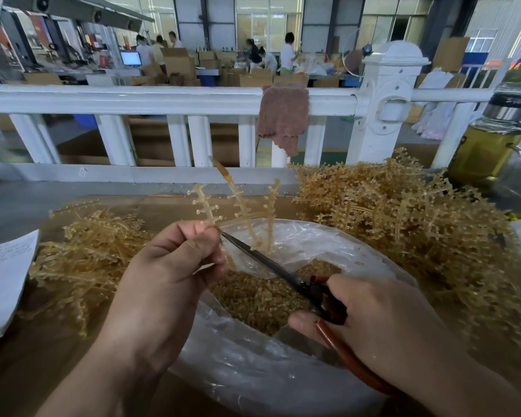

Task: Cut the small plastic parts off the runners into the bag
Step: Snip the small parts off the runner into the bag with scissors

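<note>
My left hand [175, 266] pinches a translucent amber runner [238, 203] with small parts on its branches, holding it upright over the clear plastic bag [253, 365]. My right hand [382, 320] grips the red-brown handles of black scissors [271, 266]. The blade tips reach the runner right at my left fingertips. Inside the bag lies a heap of small cut amber parts [262, 299].
A pile of runners [403, 224] fills the right of the cardboard-covered table, another pile [85, 254] lies left. White papers [3, 281] sit at the left edge. A white railing [163, 100] with a hanging cloth [283, 115] runs behind; a bottle of yellow liquid [491, 142] stands right.
</note>
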`<state>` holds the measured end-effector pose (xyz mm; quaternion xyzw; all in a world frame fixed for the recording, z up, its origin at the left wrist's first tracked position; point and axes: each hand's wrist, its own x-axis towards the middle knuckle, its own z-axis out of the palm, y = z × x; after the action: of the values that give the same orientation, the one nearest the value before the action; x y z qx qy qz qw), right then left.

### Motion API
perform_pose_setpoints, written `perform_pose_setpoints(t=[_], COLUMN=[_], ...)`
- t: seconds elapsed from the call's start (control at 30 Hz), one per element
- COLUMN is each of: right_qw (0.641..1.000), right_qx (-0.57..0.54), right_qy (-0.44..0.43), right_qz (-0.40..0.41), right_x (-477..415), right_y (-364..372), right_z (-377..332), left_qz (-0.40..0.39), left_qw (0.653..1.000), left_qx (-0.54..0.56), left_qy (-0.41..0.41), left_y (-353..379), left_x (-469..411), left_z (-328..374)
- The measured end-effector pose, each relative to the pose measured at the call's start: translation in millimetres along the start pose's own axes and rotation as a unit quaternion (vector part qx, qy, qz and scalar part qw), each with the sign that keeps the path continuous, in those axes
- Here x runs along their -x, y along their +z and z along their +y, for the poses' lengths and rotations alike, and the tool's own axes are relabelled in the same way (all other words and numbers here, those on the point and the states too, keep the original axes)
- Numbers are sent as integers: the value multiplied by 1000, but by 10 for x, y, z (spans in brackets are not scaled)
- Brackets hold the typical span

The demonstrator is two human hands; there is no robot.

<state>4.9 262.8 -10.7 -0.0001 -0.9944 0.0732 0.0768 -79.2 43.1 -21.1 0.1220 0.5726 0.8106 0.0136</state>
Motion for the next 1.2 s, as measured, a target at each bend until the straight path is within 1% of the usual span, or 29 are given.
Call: perform_pose_setpoints(t=[0.1, 0.17, 0.23, 0.4, 0.57, 0.77, 1.2], right_qw=[999, 1000, 998, 995, 993, 987, 990], right_qx=[-33, -28, -50, -101, -112, -157, -144], right_qy=[11, 9, 4, 5, 6, 7, 4], right_qz=[-7, -10, -22, -22, -23, -8, -5], right_x=[-7, -2, -1, 2, 13, 28, 22], right_y=[14, 15, 15, -12, -15, -1, 48], right_z=[-19, -41, -63, -111, -153, -151, -109], left_qz=[-12, -8, 3, 19, 29, 31, 59], left_qw=[997, 996, 996, 996, 996, 996, 995], left_qx=[69, 88, 94, 89, 82, 85, 72], left_qy=[-17, -15, -6, 7, 16, 27, 33], left_y=[42, 80, 115, 172, 195, 204, 228], left_x=[7, 17, 27, 58, 86, 97, 125], left_z=[-9, -16, -21, -33, -27, -38, -24])
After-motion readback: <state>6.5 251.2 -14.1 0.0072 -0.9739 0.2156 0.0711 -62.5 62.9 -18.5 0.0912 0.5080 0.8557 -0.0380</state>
